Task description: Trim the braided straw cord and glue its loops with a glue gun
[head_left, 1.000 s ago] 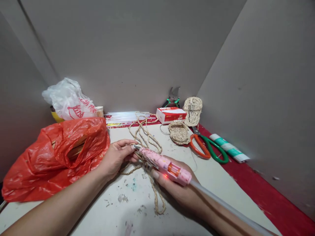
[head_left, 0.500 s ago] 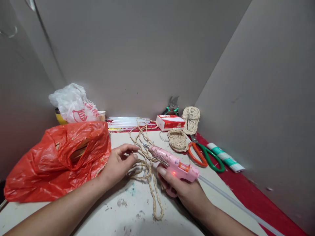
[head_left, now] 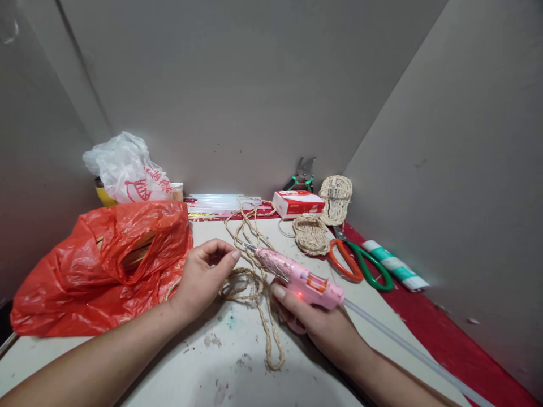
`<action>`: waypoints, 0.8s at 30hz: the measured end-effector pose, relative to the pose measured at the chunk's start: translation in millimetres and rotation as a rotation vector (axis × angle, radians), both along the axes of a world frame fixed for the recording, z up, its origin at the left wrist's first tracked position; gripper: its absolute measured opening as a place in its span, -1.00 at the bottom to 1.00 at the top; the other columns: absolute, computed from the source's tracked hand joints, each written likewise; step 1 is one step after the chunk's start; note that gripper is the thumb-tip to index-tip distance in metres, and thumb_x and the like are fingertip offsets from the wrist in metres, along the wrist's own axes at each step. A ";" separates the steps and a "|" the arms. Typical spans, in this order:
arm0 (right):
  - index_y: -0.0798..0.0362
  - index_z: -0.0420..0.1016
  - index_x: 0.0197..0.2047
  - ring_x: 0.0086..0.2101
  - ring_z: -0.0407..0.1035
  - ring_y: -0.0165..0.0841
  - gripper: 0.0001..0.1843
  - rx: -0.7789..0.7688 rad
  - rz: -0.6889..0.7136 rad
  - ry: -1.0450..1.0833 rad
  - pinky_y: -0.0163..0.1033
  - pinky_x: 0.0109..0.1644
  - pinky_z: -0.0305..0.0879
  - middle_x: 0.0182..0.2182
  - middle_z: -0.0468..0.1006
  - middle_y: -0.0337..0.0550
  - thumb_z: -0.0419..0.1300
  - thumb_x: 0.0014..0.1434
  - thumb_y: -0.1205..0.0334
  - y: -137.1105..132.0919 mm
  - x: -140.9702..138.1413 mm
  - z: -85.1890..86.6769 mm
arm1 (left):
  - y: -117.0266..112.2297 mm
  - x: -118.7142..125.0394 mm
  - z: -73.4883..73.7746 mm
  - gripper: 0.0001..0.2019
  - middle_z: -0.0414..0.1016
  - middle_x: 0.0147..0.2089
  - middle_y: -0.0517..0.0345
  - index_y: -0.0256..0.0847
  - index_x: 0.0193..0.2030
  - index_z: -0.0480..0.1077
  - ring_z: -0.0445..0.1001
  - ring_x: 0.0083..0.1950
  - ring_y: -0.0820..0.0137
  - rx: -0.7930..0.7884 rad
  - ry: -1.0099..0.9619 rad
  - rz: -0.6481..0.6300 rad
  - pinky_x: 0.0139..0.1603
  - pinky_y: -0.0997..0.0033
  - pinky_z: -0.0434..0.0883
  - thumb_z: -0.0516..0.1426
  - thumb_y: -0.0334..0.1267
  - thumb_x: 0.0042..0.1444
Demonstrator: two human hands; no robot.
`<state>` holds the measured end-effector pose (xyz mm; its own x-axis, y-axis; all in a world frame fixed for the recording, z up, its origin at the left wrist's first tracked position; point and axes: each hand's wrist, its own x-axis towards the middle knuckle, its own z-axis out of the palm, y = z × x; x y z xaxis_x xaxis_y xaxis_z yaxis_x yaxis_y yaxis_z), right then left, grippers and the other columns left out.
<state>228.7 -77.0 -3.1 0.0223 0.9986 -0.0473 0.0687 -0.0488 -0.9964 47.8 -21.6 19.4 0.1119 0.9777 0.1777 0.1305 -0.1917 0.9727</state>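
Note:
My right hand (head_left: 316,330) is wrapped round a pink hot glue gun (head_left: 299,278) with a red light on; its nozzle points left toward a tangle of jute rope (head_left: 250,265) on the table. A clear glue stick (head_left: 407,347) sticks out of the gun's back. My left hand (head_left: 203,277) rests on the table beside the rope with its fingers curled and thumb apart, the fingertips close to a coiled loop of rope. I cannot see whether they pinch a strand.
A red plastic bag (head_left: 102,265) lies at the left, a white bag (head_left: 125,169) behind it. Two woven rope soles (head_left: 311,233), a red-and-white box (head_left: 297,203), pliers (head_left: 302,172), orange-and-green scissors (head_left: 360,261), a striped roll (head_left: 394,264) and clear glue sticks (head_left: 220,202) lie at the back and right.
The glue gun's nozzle has drawn back to the right, away from my left fingertips. My left hand loosened from its pinch and settled by the rope coil.

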 end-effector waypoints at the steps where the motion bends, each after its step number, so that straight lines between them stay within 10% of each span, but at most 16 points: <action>1: 0.07 0.24 -0.66 -0.68 0.07 -0.51 -0.52 -0.032 0.022 0.006 -0.34 -0.63 -0.02 -0.72 0.24 -0.30 0.26 -0.03 -0.13 0.6 0.1 0.3 | 2.2 -1.2 0.1 -0.83 0.36 -0.51 0.24 -0.28 -0.44 0.39 0.30 -0.47 0.51 -0.010 0.028 -0.008 -0.44 0.54 0.27 0.18 -0.21 0.02; 24: 0.12 0.44 -0.52 -0.68 0.07 -0.53 -0.67 -0.130 0.229 0.586 -0.38 -0.58 0.02 -0.73 0.25 -0.28 0.19 0.09 0.02 14.4 10.7 -2.0 | -2.0 -6.7 -6.6 -0.87 0.36 -0.52 0.25 -0.20 -0.50 0.41 0.24 -0.47 0.46 0.184 0.817 -0.335 -0.47 0.50 0.10 0.15 -0.21 -0.03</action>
